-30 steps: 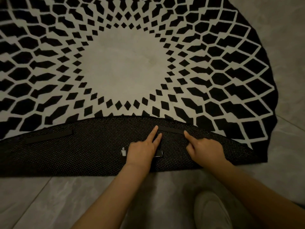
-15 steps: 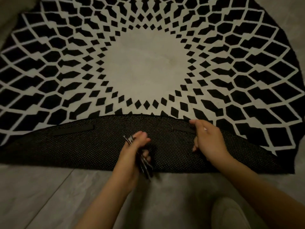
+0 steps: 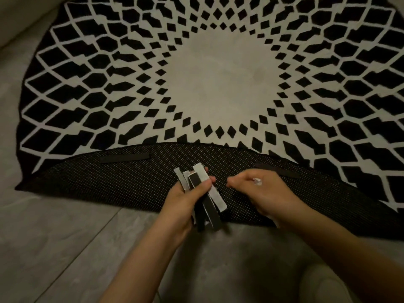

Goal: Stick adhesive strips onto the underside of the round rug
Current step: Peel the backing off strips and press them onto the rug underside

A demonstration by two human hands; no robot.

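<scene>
The round rug [image 3: 218, 79] lies on a grey tiled floor [image 3: 54, 237], black-and-white diamond pattern up, with its near edge folded back so that a crescent of the dark, dotted underside [image 3: 131, 180] faces upward. Two dark adhesive strips are already stuck on that underside: one strip [image 3: 124, 158] lies flat toward the left of the fold, the other strip [image 3: 277, 169] sits toward the right, partly hidden behind the right hand. The left hand [image 3: 185, 200] is over the middle of the folded part, fingers and thumb curled round a bundle of strips [image 3: 203, 193], some showing a pale backing and some black, fanned out above and below the fist. The right hand [image 3: 262, 189] hovers just beside it over the underside, fingers loosely curled and pointing toward the bundle; something small and pale shows at its thumb, and I cannot tell whether it holds anything. The two hands are close but apart. A pale rounded shape [image 3: 323, 285] sits at the bottom right edge, too cropped to identify.
</scene>
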